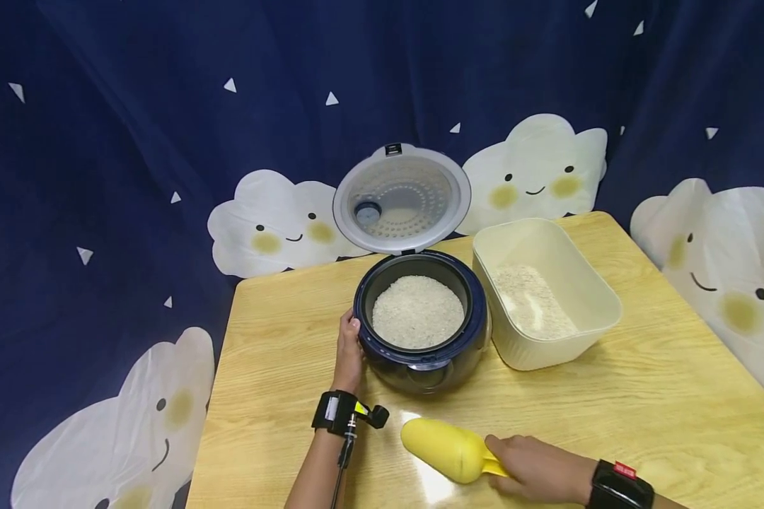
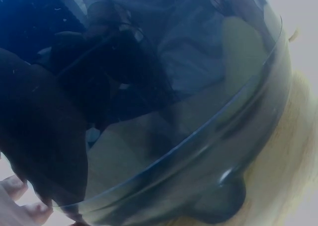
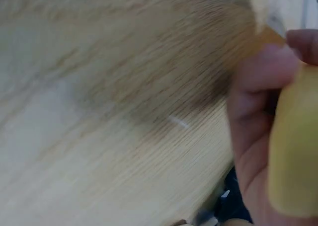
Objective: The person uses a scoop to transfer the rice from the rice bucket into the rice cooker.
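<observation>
A dark blue rice cooker (image 1: 424,382) stands with its lid (image 1: 402,199) up, and white rice (image 1: 418,312) lies in its inner pot. My left hand (image 1: 349,353) rests against the cooker's left side, thumb near the rim; in the left wrist view its fingertips (image 2: 39,212) touch the glossy body (image 2: 164,107). My right hand (image 1: 537,468) grips a yellow scoop (image 1: 447,448) by the handle, in front of the cooker. The scoop's rounded back faces up, its tip pointing left. In the right wrist view, fingers (image 3: 251,107) curl beside the blurred scoop (image 3: 295,146).
Close on the cooker's right stands a cream container (image 1: 547,353) with more rice (image 1: 535,300) on its bottom. Both stand on a wooden table (image 1: 280,339). A dark blue curtain (image 1: 280,56) with cloud shapes hangs behind and beside the table.
</observation>
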